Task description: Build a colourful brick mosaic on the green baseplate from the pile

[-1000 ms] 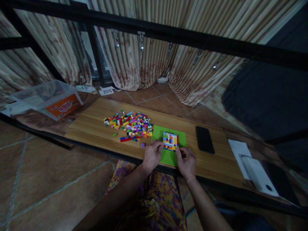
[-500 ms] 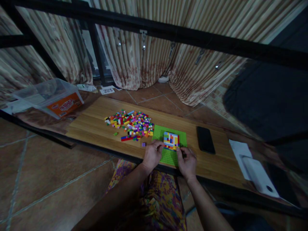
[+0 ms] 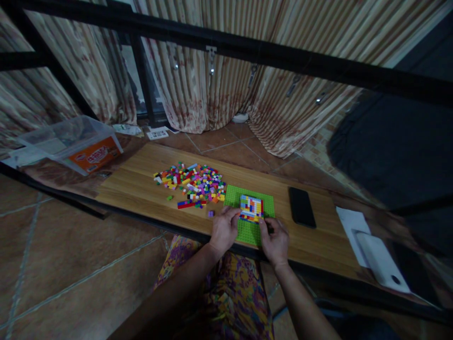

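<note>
A multicoloured brick build (image 3: 252, 207), roughly square, is on a green studded baseplate (image 3: 249, 233) near the table's front edge. At its lower left corner is my left hand (image 3: 224, 230), thumb and fingertips pinched together. A small orange spot shows at those fingertips, too small to name. My right hand (image 3: 275, 240) is at the build's lower right corner, its thumb against the edge and its fingers curled in. A loose purple brick (image 3: 211, 214) lies just left of my left hand.
Left of the baseplate spreads a pile of loose bricks (image 3: 203, 182) on the wooden table (image 3: 130, 182). A black phone (image 3: 302, 207) lies to the right. Farther right are paper and a white device (image 3: 382, 262). A clear plastic box (image 3: 76, 141) with an orange label stands far left.
Both hands stay at the build's lower corners, with only slight finger movement. An orange spot now shows at the left fingertips. The view has shifted very slightly.
</note>
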A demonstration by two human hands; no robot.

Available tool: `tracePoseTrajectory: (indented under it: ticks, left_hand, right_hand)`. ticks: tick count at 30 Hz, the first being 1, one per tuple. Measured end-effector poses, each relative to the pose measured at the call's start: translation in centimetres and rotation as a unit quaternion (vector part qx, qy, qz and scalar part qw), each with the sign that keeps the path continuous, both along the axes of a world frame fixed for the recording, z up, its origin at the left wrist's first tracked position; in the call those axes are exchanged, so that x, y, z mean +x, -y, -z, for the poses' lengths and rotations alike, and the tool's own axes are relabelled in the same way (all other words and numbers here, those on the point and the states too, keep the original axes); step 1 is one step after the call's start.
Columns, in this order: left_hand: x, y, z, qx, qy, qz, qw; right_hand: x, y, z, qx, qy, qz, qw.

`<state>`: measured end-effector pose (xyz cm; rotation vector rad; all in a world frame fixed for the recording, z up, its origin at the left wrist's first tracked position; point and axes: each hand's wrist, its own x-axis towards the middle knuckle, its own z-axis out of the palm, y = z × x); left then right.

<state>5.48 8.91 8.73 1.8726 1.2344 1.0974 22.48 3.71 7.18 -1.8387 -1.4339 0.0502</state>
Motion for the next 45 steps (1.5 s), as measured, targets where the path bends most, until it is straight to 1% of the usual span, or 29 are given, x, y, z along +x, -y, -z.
tracePoseTrajectory:
  ticks: [4, 10, 16, 23, 26, 31, 35, 39, 45]
  left_hand:
    - [0.1, 0.2, 0.0, -0.008, 0.010, 0.005, 1.000]
    - [0.3, 0.2, 0.4, 0.003, 0.010, 0.011, 1.000]
    - [0.6, 0.0, 0.6, -0.023, 0.016, -0.008, 1.000]
    - [0.4, -0.3, 0.1, -0.067, -0.013, -0.014, 0.998]
    - [0.2, -0.4, 0.0, -0.081, -0.015, -0.002, 0.997]
    - [-0.2, -0.6, 0.0, -0.091, 0.000, 0.013, 0.996]
    - [-0.3, -0.6, -0.5, -0.085, 0.002, 0.017, 0.996]
    - [-0.3, -0.7, -0.9, -0.093, -0.009, 0.010, 0.996]
    - [0.3, -1.3, -0.9, -0.133, -0.017, -0.005, 0.991]
  right_hand:
    - [0.0, 0.0, 0.0, -0.002, -0.001, 0.001, 1.000]
    - [0.0, 0.0, 0.1, -0.004, -0.006, 0.000, 1.000]
    - [-0.1, 0.1, -0.1, -0.001, -0.003, 0.000, 1.000]
    - [0.0, 0.0, -0.1, -0.006, 0.000, -0.001, 1.000]
    - [0.0, 0.0, 0.0, -0.007, 0.003, -0.001, 1.000]
    - [0.0, 0.0, 0.0, -0.005, 0.002, 0.003, 1.000]
    - [0.0, 0.0, -0.1, -0.004, 0.002, -0.001, 1.000]
    - [0.0, 0.1, -0.1, -0.009, -0.003, 0.002, 1.000]
    - [-0.1, 0.1, -0.1, -0.005, -0.007, 0.003, 1.000]
